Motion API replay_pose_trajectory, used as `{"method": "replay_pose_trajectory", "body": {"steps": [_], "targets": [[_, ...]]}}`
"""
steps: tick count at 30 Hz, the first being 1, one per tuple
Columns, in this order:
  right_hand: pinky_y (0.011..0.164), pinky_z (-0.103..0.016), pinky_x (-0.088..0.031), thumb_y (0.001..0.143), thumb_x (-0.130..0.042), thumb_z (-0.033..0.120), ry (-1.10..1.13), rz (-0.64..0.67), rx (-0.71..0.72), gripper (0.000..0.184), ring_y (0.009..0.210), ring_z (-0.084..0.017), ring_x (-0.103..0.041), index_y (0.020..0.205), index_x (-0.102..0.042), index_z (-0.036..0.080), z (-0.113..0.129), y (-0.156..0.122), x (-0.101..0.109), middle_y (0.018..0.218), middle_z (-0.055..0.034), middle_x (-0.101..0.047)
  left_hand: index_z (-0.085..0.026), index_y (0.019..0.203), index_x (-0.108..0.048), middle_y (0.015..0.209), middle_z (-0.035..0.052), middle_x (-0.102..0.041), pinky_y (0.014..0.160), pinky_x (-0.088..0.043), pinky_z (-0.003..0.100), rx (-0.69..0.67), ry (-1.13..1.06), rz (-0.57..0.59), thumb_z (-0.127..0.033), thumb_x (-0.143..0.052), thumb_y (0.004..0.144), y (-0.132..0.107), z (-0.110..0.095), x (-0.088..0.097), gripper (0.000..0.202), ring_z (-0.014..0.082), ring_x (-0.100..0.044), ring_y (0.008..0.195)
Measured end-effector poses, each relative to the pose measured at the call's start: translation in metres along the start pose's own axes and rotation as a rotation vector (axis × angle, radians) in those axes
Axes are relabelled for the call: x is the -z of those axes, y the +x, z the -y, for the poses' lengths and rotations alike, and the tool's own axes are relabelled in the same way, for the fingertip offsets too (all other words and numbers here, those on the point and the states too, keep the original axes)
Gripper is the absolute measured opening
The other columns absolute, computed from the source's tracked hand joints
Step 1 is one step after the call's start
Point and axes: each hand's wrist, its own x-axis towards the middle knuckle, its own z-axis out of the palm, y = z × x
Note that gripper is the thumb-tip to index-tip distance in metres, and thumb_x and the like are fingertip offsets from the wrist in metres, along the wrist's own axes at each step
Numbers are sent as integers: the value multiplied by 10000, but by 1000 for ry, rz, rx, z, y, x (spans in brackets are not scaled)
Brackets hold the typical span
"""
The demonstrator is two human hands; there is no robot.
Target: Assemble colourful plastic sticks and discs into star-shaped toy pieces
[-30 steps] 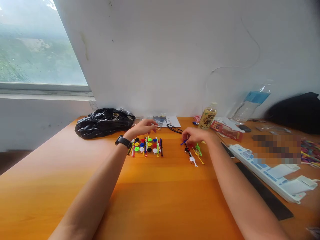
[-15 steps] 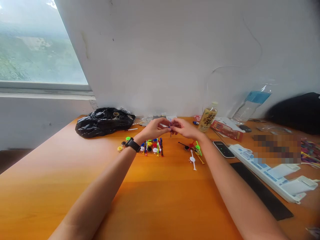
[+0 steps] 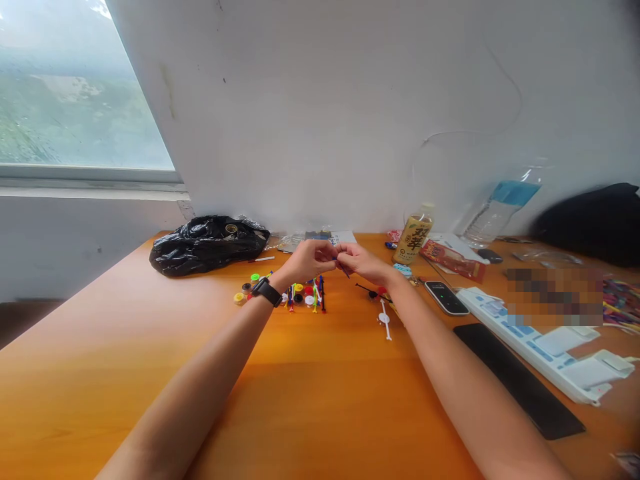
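Observation:
My left hand [image 3: 311,260] and my right hand [image 3: 364,262] meet above the table, fingertips pinched together on a small dark blue plastic stick [image 3: 343,269]. Fingers hide most of this piece, including any part joined to it. Below and beside my left wrist lies a group of coloured plastic discs and sticks, among them a yellow disc [image 3: 239,299] and a white disc [image 3: 309,301]. By my right forearm rests a white stick with a disc at its middle [image 3: 384,319]. A black disc on a stick [image 3: 373,295] lies close by, partly beside other pieces that my arm covers.
A black plastic bag [image 3: 200,247] sits at the back left. Toward the right stand a yellow-labelled bottle [image 3: 414,237] and a clear bottle [image 3: 500,210]. A phone [image 3: 447,298], a white power strip [image 3: 525,340] and a black flat strip [image 3: 515,377] lie along the right side.
The blue stick has turned from upright to slanted between my fingers. My hands have drawn closer together, and my right forearm now covers more of the green and yellow pieces.

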Motion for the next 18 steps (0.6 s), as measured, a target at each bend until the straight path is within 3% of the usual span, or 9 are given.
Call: {"method": "replay_pose_trajectory", "body": {"steps": [7,13,18], "targets": [[563,-244,-328,803,-682,331,72,62,-13,235,565,-99,-424,974,-594,197,-9,2,2,659,50,-550,-135,935,-755,875,83,-787,740,-570,264,16,-3,-16,-287,-784,808,-1,11,2,201,183,-737,824],[529,-228,-321,831,-620,323,-62,14,-65,160,575,-111,-407,936,-536,237,-22,4,3,682,60,-501,-134,880,-742,811,54,-767,650,-513,227,11,59,3,-159,-717,765,0,11,-4,121,154,-696,747],[525,-237,-360,892,-561,373,-318,-21,-116,163,567,-129,-443,988,-569,241,-38,6,12,683,45,-510,-157,930,-743,851,54,-769,611,-490,221,37,128,-3,-262,-743,810,-3,16,-4,159,151,-693,720]]}}
